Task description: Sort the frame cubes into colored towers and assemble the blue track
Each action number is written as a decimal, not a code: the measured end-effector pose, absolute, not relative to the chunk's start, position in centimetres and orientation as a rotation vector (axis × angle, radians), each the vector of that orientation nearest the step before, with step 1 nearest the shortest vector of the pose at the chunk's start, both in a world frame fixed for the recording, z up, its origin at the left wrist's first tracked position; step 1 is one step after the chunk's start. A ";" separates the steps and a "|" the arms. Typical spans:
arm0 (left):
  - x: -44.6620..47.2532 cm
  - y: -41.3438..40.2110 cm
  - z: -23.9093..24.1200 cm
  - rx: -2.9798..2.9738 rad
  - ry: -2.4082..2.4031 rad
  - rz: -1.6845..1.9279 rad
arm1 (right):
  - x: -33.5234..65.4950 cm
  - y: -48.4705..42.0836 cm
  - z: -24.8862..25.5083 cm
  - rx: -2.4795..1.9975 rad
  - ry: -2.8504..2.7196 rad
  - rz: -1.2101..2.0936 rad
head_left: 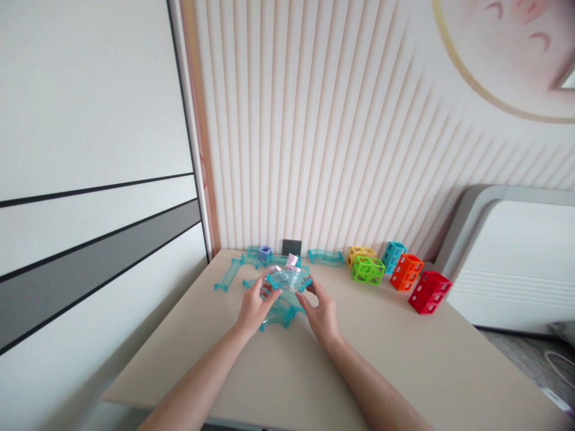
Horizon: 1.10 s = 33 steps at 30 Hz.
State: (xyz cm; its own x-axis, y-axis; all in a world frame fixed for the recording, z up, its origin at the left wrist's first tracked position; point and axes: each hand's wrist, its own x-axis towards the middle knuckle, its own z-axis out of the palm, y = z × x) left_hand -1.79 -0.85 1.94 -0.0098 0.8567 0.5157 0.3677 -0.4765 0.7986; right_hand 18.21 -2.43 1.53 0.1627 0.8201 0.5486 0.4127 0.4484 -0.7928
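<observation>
My left hand (254, 306) and my right hand (321, 312) both grip a clear teal round track piece (288, 279), one on each side, a little above the beige table (404, 353). The fingers of both hands curl round its rim. Under it lies a curved teal track section (275, 318). A small pale pink block (292, 260) shows just behind the held piece.
More teal track pieces (228, 275) (326, 257) and a small purple cube (265, 253) lie at the back by the ribbed wall. Yellow (360, 254), green (368, 270), teal (394, 256), orange (406, 272) and red (429, 292) lattice blocks stand at the right. A wall socket (291, 246) sits behind.
</observation>
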 end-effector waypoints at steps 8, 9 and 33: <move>-1.8 -1.0 2.5 1.824 1.249 1.531 | 18.4 -2.3 1.4 -1.156 -1.501 0.426; -1.8 -1.1 2.5 1.836 1.262 1.542 | 18.3 -2.3 1.4 -1.152 -1.499 0.434; -1.9 -0.9 2.5 1.834 1.318 1.496 | 18.4 -1.9 1.2 -1.199 -1.352 0.584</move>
